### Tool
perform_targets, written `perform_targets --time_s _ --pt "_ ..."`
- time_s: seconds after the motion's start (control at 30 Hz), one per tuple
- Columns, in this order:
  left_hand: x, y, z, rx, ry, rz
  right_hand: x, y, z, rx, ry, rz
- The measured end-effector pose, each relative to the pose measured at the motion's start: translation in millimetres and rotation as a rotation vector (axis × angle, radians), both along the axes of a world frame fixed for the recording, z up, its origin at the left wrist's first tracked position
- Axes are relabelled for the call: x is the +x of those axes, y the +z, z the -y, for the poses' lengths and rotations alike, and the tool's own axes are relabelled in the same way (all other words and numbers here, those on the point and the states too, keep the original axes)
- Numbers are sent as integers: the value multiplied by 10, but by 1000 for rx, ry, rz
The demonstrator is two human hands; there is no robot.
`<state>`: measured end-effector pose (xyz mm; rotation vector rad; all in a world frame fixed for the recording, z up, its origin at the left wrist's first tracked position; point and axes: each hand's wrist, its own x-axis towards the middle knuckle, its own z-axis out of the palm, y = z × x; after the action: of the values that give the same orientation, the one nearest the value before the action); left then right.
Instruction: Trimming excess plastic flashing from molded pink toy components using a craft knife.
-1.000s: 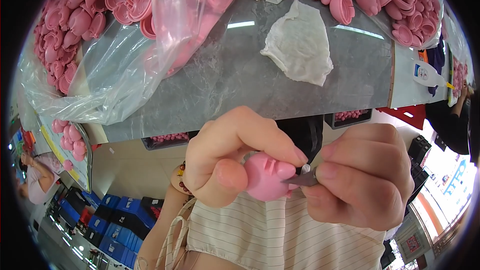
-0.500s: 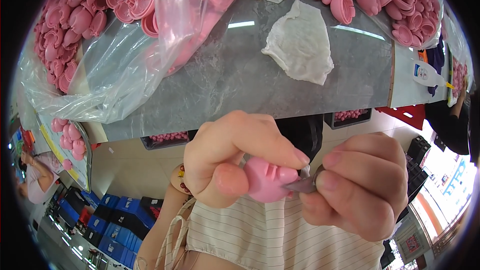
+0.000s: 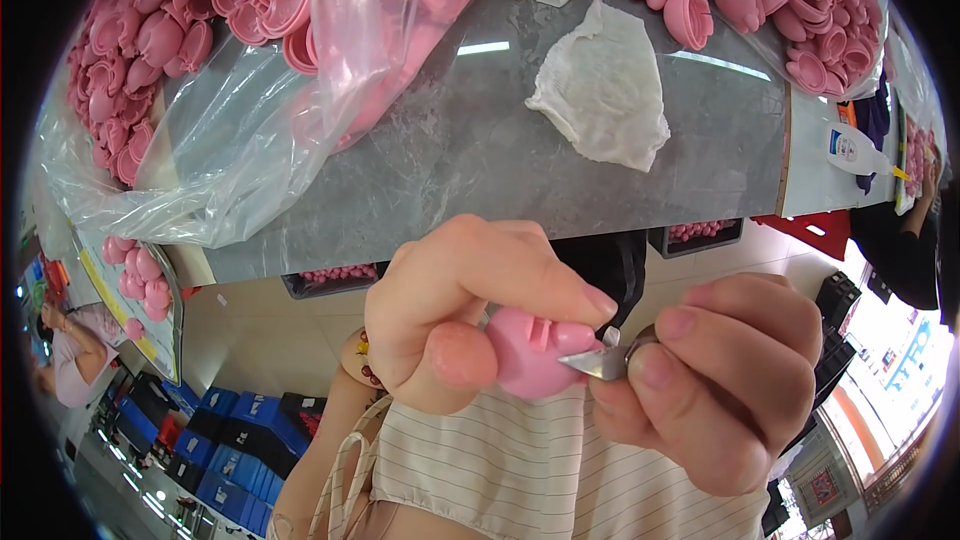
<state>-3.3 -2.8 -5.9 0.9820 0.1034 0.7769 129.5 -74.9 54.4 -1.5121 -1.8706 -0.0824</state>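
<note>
Between the thumb and fingers of my left hand [image 3: 455,310] is a small rounded pink plastic piece [image 3: 533,360] with slots and a stubby projection at its right side. My right hand [image 3: 725,380] is closed on a small knife [image 3: 603,364] with a short pointed metal blade; the fingers cover its handle. The blade's tip lies at the right edge of the pink piece, just under the projection. Both hands are held in front of my body, off the near edge of the table.
On the grey table [image 3: 450,170] lie a white cloth [image 3: 603,85], a clear plastic bag [image 3: 240,170] and heaps of pink plastic parts [image 3: 150,40]. A white bottle [image 3: 855,149] with a yellow tip lies at right. Blue crates [image 3: 235,450] stand below left. People sit at both sides.
My right hand has shifted slightly right and turned, so the blade's flat face shows more brightly. The pink piece has tilted and risen slightly in my left hand.
</note>
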Motion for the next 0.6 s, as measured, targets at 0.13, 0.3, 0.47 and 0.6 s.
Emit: perform_targets --time_s 0.13,0.3,0.47,0.6 --pt "4 -20 5 36 29 11 17 24 -13 13 11 67" --pt "37 -29 30 110 110 12 23 -17 -2 -14 55 -78" --pt "28 -27 49 102 95 1 39 -21 11 -45 87 -130" --pt "59 -35 43 125 113 10 48 7 5 -14 64 -38"
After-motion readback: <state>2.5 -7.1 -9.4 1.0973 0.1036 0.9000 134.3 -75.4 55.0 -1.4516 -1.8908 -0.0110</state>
